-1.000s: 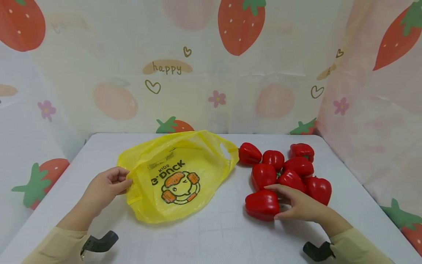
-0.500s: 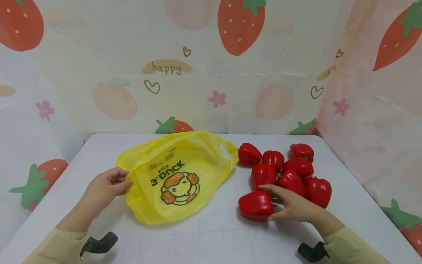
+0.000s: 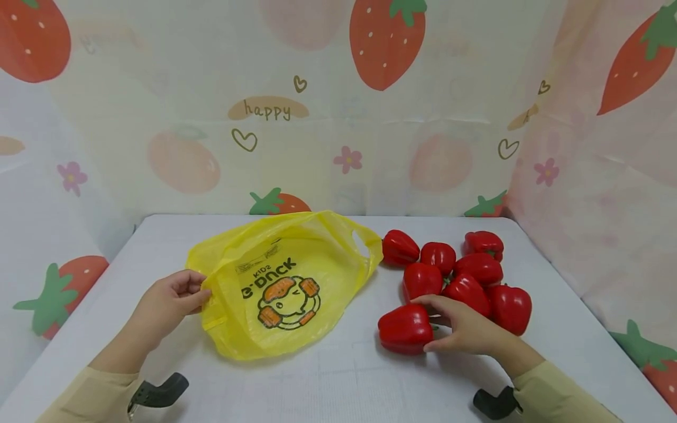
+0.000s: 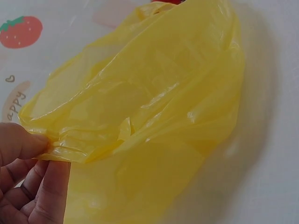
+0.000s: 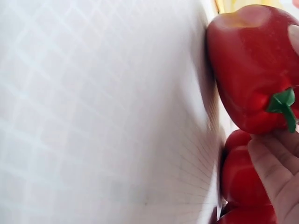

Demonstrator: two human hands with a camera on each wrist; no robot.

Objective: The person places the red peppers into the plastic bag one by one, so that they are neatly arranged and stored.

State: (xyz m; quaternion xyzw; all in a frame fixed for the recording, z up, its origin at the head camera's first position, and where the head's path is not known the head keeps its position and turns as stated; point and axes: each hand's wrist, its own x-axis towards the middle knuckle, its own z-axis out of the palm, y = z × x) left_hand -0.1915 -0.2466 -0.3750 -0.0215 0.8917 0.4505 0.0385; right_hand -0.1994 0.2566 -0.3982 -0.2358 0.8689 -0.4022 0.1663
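A yellow plastic bag (image 3: pixel 330 258) with a duck print lies mouth open on the table. My left hand (image 3: pixel 169 296) pinches its left edge between thumb and fingers; in the left wrist view the thumb presses the bag (image 4: pixel 163 93) film against the forefinger. To the right, my right hand (image 3: pixel 468 330) holds a red bell pepper (image 3: pixel 404 330) from its stem end, thumb on the near side and fingers on the far side. The right wrist view has this bell pepper (image 5: pixel 254 60) with its green stem toward the palm, close over the white surface.
Several more red bell peppers (image 3: pixel 478 268) sit in a cluster behind and right of the held one. One of them (image 3: pixel 400 247) is right at the bag's handle corner. The white table (image 3: pixel 349 388) backs onto a strawberry-print cloth (image 3: pixel 349 123).
My right hand has shifted the bell pepper a little to the left, away from the cluster and toward the bag. The left hand and the bag have stayed nearly still.
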